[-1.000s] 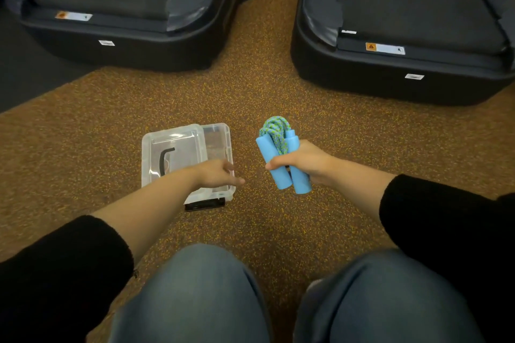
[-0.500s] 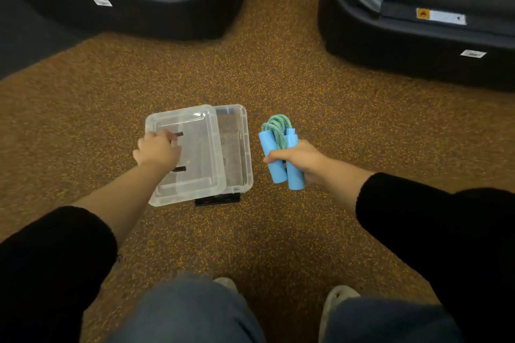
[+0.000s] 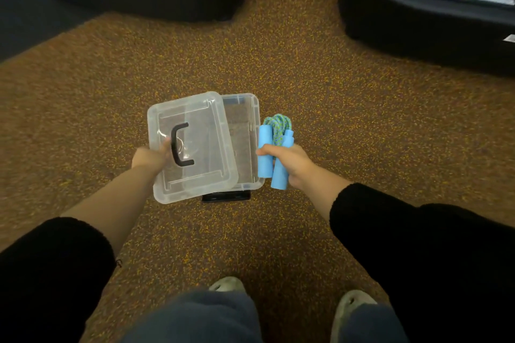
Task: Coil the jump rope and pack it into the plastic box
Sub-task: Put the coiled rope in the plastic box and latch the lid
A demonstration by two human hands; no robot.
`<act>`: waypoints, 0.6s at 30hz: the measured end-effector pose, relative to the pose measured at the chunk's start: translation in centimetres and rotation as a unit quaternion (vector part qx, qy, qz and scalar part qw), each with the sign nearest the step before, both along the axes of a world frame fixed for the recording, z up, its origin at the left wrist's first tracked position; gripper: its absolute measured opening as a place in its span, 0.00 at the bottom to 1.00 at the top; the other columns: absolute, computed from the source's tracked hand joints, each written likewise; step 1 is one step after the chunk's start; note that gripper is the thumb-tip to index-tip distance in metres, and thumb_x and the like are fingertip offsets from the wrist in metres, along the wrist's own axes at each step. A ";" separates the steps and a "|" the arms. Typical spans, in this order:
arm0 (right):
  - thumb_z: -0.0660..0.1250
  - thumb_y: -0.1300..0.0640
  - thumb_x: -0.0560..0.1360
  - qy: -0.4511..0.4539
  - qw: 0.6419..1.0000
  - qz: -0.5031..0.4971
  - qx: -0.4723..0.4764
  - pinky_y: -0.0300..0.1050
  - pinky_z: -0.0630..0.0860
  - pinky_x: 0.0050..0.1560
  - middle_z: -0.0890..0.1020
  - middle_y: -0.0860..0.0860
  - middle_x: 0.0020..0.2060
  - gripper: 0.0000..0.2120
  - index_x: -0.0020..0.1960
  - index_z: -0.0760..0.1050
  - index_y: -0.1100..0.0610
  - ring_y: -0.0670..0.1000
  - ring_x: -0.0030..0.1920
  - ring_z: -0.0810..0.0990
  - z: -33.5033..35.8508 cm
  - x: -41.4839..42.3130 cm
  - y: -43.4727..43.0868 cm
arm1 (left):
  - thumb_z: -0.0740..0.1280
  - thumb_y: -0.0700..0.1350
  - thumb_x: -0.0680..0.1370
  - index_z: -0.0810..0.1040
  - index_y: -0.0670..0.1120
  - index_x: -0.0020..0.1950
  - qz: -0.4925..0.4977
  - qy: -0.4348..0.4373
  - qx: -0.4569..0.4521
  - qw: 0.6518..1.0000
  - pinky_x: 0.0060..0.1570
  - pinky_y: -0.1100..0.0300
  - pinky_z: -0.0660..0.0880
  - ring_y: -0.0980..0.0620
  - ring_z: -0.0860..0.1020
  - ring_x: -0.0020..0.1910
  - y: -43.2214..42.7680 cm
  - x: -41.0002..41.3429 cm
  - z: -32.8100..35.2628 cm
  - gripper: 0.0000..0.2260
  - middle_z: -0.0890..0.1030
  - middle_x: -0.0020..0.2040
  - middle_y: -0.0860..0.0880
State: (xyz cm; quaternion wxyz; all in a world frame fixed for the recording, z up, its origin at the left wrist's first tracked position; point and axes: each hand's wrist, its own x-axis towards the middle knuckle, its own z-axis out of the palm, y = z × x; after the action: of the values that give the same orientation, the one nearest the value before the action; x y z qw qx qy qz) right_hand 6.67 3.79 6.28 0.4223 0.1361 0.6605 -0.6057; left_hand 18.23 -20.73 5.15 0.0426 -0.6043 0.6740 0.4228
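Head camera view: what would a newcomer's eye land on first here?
The bright blue-handled jump rope, coiled into a bundle and gripped in the right hand, just right of centre. Beside it, the left hand holds a clear lid with a black handle askew over the open plastic box on the speckled brown floor.
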 end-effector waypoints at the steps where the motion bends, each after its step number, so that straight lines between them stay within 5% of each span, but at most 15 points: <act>1: 0.73 0.63 0.68 -0.007 1.000 -0.002 -0.005 0.44 0.74 0.36 0.77 0.52 0.39 0.12 0.48 0.73 0.57 0.50 0.37 0.76 -0.1 0.2 -0.3 | 0.62 0.60 0.76 0.70 0.37 0.67 0.004 0.011 0.008 1.000 0.59 0.48 0.72 0.37 0.75 0.61 0.0 0.2 0.0 0.30 0.76 0.63 0.39; 10: 0.73 0.64 0.68 -0.017 1.000 -0.016 -0.011 0.45 0.75 0.37 0.77 0.53 0.39 0.10 0.44 0.73 0.56 0.51 0.37 0.76 -0.4 0.1 -0.4 | 0.59 0.51 0.81 0.72 0.40 0.62 0.019 0.155 0.167 0.974 0.54 0.47 0.74 0.47 0.79 0.45 0.2 1.1 0.1 0.16 0.79 0.52 0.43; 18: 0.72 0.65 0.68 -0.010 1.000 -0.003 0.009 0.52 0.77 0.45 0.77 0.55 0.42 0.16 0.53 0.72 0.60 0.53 0.41 0.77 0.6 -0.9 1.5 | 0.63 0.49 0.79 0.75 0.39 0.57 -0.010 0.144 0.187 0.972 0.57 0.44 0.74 0.46 0.79 0.43 2.3 0.2 -0.1 0.14 0.80 0.47 0.43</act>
State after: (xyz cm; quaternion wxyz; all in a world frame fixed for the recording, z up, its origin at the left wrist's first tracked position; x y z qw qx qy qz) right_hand 5.76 5.31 6.90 0.4259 0.1483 0.6613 -0.5994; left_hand 18.43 -18.39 5.10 0.0613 -0.5113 0.5882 0.6235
